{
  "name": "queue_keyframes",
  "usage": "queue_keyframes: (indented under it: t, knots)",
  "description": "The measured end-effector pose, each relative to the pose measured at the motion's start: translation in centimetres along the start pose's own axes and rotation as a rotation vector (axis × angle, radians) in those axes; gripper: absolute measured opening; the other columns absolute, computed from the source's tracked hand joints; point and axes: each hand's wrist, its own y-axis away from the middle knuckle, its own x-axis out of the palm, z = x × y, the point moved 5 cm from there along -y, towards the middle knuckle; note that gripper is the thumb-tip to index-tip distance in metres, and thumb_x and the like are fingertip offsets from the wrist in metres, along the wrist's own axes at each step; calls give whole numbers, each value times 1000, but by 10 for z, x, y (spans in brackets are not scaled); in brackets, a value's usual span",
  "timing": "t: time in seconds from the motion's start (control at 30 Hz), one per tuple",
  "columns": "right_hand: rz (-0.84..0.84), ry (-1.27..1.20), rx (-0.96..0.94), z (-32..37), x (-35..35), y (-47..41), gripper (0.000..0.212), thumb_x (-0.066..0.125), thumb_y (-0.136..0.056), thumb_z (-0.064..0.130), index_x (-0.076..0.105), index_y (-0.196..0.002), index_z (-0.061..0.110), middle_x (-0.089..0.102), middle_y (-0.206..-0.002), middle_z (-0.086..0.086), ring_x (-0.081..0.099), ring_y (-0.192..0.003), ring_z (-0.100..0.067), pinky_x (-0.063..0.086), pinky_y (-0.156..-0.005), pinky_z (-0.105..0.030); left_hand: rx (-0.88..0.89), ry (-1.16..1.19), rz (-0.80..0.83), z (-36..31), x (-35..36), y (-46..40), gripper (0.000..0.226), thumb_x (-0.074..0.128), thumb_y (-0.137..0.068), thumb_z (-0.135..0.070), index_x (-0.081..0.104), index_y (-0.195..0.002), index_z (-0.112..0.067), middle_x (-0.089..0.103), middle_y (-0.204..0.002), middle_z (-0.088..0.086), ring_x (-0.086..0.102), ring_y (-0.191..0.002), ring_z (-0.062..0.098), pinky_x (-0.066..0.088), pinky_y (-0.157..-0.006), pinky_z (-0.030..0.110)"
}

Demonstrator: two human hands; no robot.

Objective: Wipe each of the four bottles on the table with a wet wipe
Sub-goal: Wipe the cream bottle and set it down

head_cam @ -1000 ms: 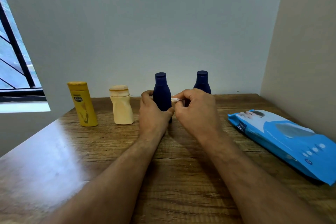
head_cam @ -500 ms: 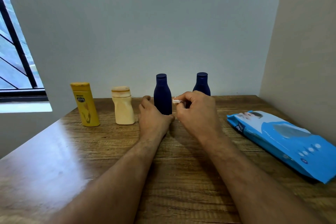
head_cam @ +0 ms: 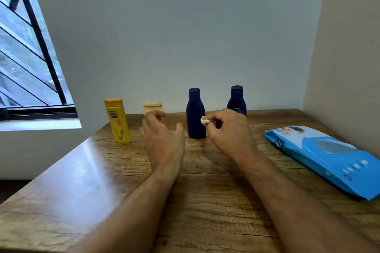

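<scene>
Four bottles upright in row near back edge of wooden surface (head_cam: 205, 201): yellow bottle (head_cam: 118, 122) leftmost, cream bottle (head_cam: 152, 107) next, partly hidden behind left hand, then left navy bottle (head_cam: 195, 114), right navy bottle (head_cam: 236, 99). Left hand (head_cam: 162, 139) open, fingers loosely spread, empty, raised in front of cream bottle; contact unclear. Right hand (head_cam: 228, 131) closed, pinching small folded wet wipe (head_cam: 205, 119) between thumb and fingers, wipe at right side of left navy bottle. Blue wipes pack (head_cam: 329, 156) flat at right. Barred window (head_cam: 26, 51) at left.
</scene>
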Motion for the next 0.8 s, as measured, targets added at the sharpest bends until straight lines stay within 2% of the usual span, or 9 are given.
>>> queue_keyframes:
  t: [0.07,0.17,0.23,0.37,0.5,0.6,0.67,0.73,0.8]
  knots:
    - [-2,-5,0,0,-1,0,19,64,-91,19,74,-106,24,65,-99,12,58,-82,3,42,-70,-4,-49,-17,-68,11,-6,-10,62,83,-79,-27,44,-126,-18,48,-123,1,45,-117,22,44,-95,36]
    - [17,2,-13,2,0,0,20,63,-91,18,73,-108,23,65,-101,11,57,-81,3,43,-69,-3,-152,-9,-107,29,-4,-23,80,89,-72,-28,41,-133,-10,46,-137,11,39,-130,29,34,-109,38]
    - [21,7,-24,3,1,0,21,63,-91,18,73,-109,24,63,-100,12,57,-81,2,42,-67,-2,-218,5,-102,38,3,-32,89,90,-70,-31,38,-138,-7,43,-143,13,37,-135,31,30,-114,39]
    - [20,7,-51,6,5,-2,20,62,-91,18,73,-108,23,65,-101,9,59,-85,-4,45,-75,-7,-232,-44,-57,45,22,-43,102,87,-72,-44,29,-148,-8,42,-149,13,42,-136,33,39,-113,49]
    - [-2,3,-81,8,8,-3,19,62,-90,17,74,-104,22,65,-95,7,60,-82,-5,46,-73,-9,-258,-18,-32,48,34,-50,89,81,-80,-43,35,-147,-7,49,-144,13,48,-132,33,40,-106,43]
    - [-22,-5,-103,10,9,-3,18,63,-90,17,74,-103,23,66,-93,8,59,-82,-4,46,-73,-9,-265,88,-8,47,35,-49,63,77,-81,-42,52,-131,-13,62,-119,3,60,-113,28,45,-86,36]
    - [-58,-20,-125,13,7,-2,18,64,-89,16,75,-102,23,66,-93,10,60,-81,-3,46,-72,-8,-249,197,-25,38,27,-45,54,78,-78,-48,57,-121,-22,62,-107,-7,63,-104,20,50,-87,36]
    - [-132,-42,-167,18,-1,-1,20,65,-88,12,75,-102,21,66,-92,10,60,-79,-1,47,-70,-8,-107,291,-51,19,15,-40,52,80,-77,-50,57,-117,-26,63,-106,-12,62,-99,11,53,-86,27]
    - [-243,-92,-208,23,-13,1,20,66,-87,8,76,-101,18,66,-91,9,60,-78,1,46,-68,-6,147,313,-45,-4,4,-33,52,81,-75,-52,56,-113,-26,63,-106,-9,60,-97,8,48,-80,14]
